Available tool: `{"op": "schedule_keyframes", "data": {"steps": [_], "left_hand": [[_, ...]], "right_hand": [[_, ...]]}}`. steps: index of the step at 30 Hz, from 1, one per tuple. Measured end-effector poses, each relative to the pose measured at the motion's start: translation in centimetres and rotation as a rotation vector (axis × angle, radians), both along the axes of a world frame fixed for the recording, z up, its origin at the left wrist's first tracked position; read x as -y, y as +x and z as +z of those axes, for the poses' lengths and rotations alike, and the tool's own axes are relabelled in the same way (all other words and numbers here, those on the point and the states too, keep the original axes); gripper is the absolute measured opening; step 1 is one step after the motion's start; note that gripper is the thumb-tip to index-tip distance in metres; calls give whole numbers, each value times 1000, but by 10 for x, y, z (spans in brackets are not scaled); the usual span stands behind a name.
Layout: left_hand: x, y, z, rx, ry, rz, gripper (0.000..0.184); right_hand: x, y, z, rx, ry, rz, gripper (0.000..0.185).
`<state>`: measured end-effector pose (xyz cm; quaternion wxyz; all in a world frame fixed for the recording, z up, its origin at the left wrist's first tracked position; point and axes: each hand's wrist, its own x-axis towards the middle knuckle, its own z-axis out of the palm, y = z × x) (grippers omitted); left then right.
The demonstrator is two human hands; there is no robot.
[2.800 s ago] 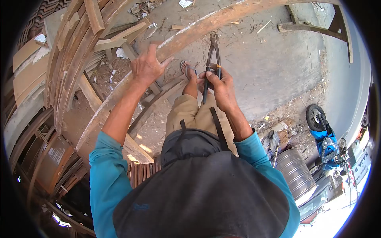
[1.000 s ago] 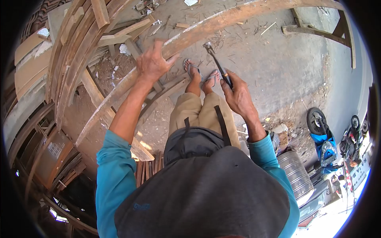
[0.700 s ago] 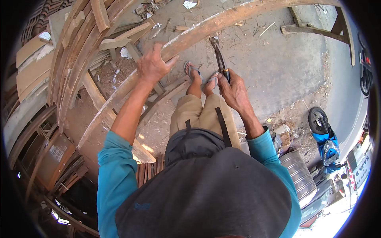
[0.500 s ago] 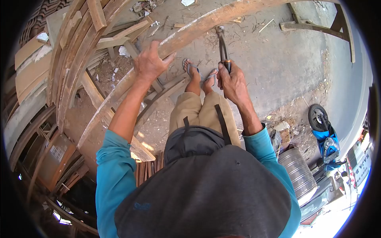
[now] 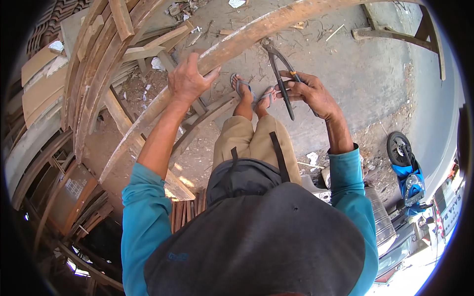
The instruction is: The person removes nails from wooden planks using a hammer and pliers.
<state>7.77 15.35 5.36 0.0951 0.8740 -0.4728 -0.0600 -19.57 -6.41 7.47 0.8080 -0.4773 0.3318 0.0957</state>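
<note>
A long curved wooden beam (image 5: 237,42) crosses in front of me, its edge flaked and pale. My left hand (image 5: 189,79) grips its near edge, thumb stretched along one side. In my right hand (image 5: 311,93) is a pair of pincers (image 5: 274,64) with long dark handles, one showing an orange band. The handles are spread apart, with my fingers reaching between them. The pincers' head lies close to the beam's near edge; whether the two touch, I cannot tell.
Curved timbers (image 5: 106,64) are stacked at the left. Another wooden frame (image 5: 395,33) stands at the upper right. Wood scraps and debris litter the concrete floor (image 5: 340,79) around my sandalled feet (image 5: 242,86). A blue motorbike (image 5: 407,172) and a ribbed metal drum (image 5: 379,212) are at the right.
The pincers' handles have gone from together to spread wide. My right hand has shifted right, and the pincers' head has moved slightly left and down. My left hand keeps its hold on the beam.
</note>
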Motion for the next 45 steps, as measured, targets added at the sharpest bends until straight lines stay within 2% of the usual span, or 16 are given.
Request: {"op": "schedule_keyframes", "data": {"steps": [2, 8, 15, 18, 19, 21, 25, 32, 38, 39, 41, 45], "left_hand": [[0, 1, -1, 8, 8, 0, 56], [-1, 3, -4, 21, -36, -18, 56], [1, 2, -2, 31, -24, -16, 57], [0, 3, -2, 27, -21, -19, 57], [0, 2, -3, 21, -19, -21, 58], [0, 1, -4, 24, -1, -23, 58], [-2, 1, -8, 35, 10, -31, 58], [-4, 2, -6, 18, -3, -79, 63], [0, 7, -7, 66, 36, -81, 64], [1, 9, -8, 73, 26, -83, 63], [-10, -6, -5, 46, 27, -90, 62], [-10, 3, -3, -78, 54, -39, 60]], "right_hand": [[7, 3, 5, -34, 4, 12, 54], [39, -1, -9, 48, 361, 32, 61], [67, 6, -13, 46, 463, 163, 67], [60, 6, -12, -21, 505, 93, 69], [54, 7, -12, -24, 508, 93, 69], [37, 10, -10, 20, 778, 3, 55], [3, 17, -8, -143, 696, -84, 41], [-56, 35, -4, -108, 525, -301, 43], [-123, 82, -10, -32, 495, -708, 42], [-130, 101, -11, -29, 494, -707, 42], [-148, 120, -7, -41, 439, -934, 44], [-157, 139, -2, -1, 490, -1005, 40]]}}
